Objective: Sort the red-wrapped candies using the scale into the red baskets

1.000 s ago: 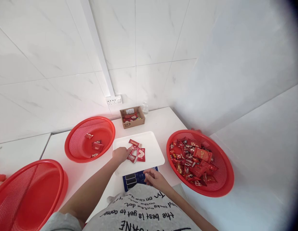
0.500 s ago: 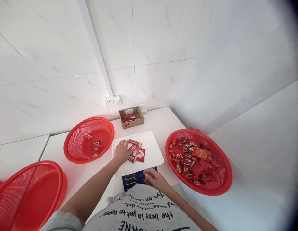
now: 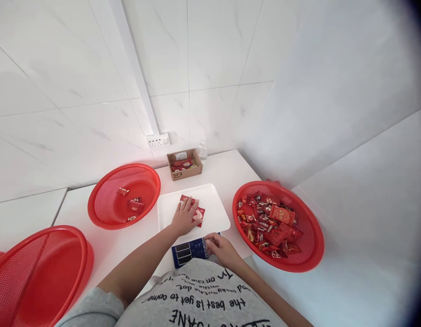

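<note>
My left hand (image 3: 184, 217) lies flat with fingers spread on a small pile of red snack packets (image 3: 198, 213) on the white tray (image 3: 215, 217) of a scale. Most of the packets are hidden under the palm. My right hand (image 3: 221, 247) rests with curled fingers at the blue keypad panel (image 3: 188, 252) of the scale, its fingertips touching the panel's right end. Nothing shows inside that hand.
A red basket (image 3: 307, 245) full of red packets stands to the right. Another red basket (image 3: 105, 218) at the left holds a few packets. A large red basket (image 3: 70, 254) sits at the near left. A small cardboard box (image 3: 178, 173) with packets stands by the tiled wall.
My left hand has slid right across the tray from the pile's left edge and now covers the packets. My right hand has stayed at the scale's keypad.
</note>
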`<state>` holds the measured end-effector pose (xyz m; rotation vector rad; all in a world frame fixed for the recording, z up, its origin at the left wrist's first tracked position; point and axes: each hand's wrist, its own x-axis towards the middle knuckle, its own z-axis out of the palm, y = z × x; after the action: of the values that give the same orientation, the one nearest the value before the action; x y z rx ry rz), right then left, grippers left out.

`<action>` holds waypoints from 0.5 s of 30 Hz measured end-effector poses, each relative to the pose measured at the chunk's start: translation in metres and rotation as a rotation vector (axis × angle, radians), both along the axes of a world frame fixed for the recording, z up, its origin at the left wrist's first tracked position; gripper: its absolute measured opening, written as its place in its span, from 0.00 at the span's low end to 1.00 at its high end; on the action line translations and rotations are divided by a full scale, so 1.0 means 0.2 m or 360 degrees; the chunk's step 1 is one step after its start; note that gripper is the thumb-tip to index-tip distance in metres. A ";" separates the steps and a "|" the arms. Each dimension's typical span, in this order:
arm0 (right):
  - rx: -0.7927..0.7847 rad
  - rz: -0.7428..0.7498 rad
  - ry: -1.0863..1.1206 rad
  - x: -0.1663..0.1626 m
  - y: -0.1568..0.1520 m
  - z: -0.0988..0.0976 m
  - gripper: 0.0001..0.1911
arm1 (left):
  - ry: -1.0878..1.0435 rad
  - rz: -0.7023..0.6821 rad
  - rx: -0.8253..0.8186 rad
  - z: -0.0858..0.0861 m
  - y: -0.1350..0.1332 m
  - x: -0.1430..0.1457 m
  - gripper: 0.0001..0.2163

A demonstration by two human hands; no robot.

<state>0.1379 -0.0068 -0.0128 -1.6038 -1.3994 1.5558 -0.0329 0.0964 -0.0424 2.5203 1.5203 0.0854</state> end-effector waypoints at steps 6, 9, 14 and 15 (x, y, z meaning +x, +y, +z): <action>0.0683 0.0380 -0.0886 -0.03 0.13 0.02 0.20 | -0.0061 0.0008 0.0048 0.02 0.02 -0.10 0.35; 0.0716 0.0629 -0.1125 -0.07 0.20 -0.02 0.26 | -0.0069 0.0004 0.0030 0.01 0.03 -0.13 0.33; 0.0658 0.0730 -0.1131 -0.10 0.24 -0.06 0.27 | -0.0190 0.0031 0.0103 0.02 -0.03 -0.15 0.28; 0.0679 0.0698 -0.1119 -0.09 0.24 -0.06 0.27 | -0.0219 0.0042 0.0125 0.02 -0.04 -0.16 0.27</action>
<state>0.1199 0.0414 -0.0248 -1.7052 -2.3946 0.7858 -0.0649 0.0882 -0.0376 2.4958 1.5245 0.3220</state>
